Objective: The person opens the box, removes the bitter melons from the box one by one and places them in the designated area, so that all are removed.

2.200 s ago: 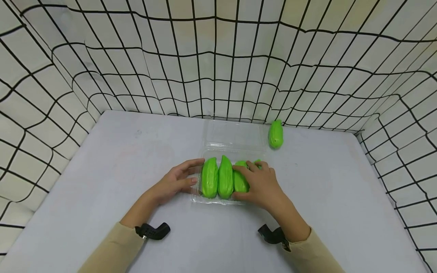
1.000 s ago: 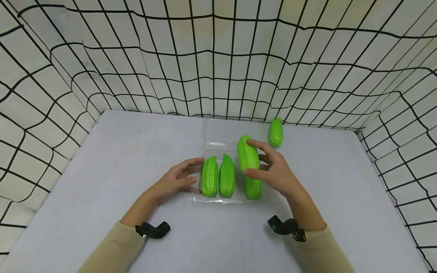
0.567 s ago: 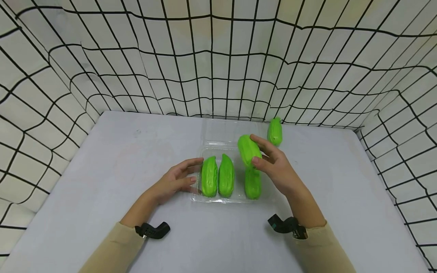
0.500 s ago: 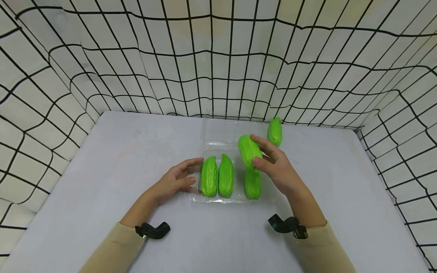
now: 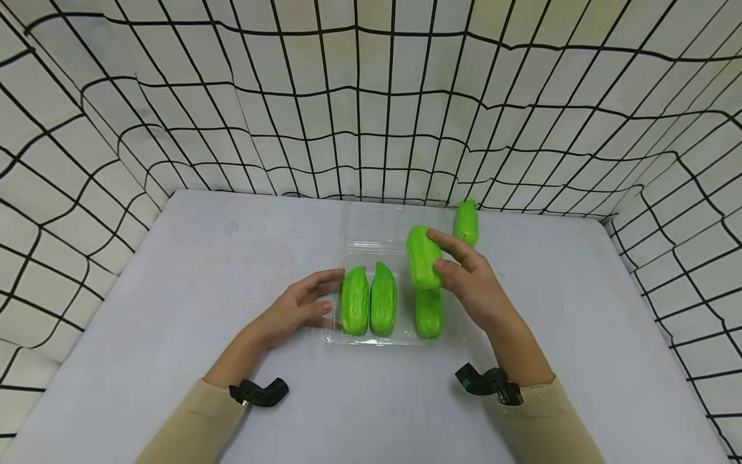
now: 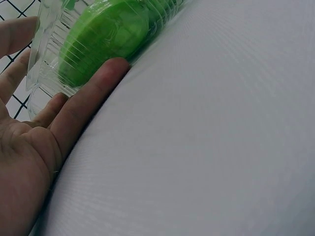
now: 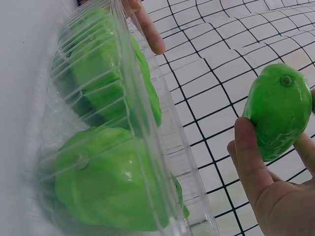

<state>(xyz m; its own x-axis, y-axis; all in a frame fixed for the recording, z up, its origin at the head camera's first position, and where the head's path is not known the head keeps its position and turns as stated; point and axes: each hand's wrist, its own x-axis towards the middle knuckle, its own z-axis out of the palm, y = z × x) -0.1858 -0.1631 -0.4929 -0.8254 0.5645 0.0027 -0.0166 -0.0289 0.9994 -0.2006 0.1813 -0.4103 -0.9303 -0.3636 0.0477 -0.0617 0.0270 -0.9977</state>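
In the head view a clear plastic clamshell box [image 5: 379, 343] lies with its lid [image 5: 382, 222] folded back. Two green ribbed gourds [image 5: 355, 301] stand side by side in its left part, and another green gourd [image 5: 429, 316] lies at its right. My right hand [image 5: 478, 283] holds a further gourd [image 5: 424, 258] between thumb and fingers, raised over the box's right part; the right wrist view shows that gourd [image 7: 279, 110] apart from the box. My left hand [image 5: 295, 308] rests with extended fingers against the box's left side; the left wrist view shows its thumb [image 6: 91, 101] along the wall.
One more green gourd [image 5: 466, 222] lies on the white table [image 5: 232, 245] right of the lid, near the back edge. Black netting [image 5: 359, 96] over white walls closes off the back and both sides.
My right hand has lifted a gourd out of the box, leaving a gap between those inside. Lately the held gourd has turned a little more upright. The left hand has stayed put.
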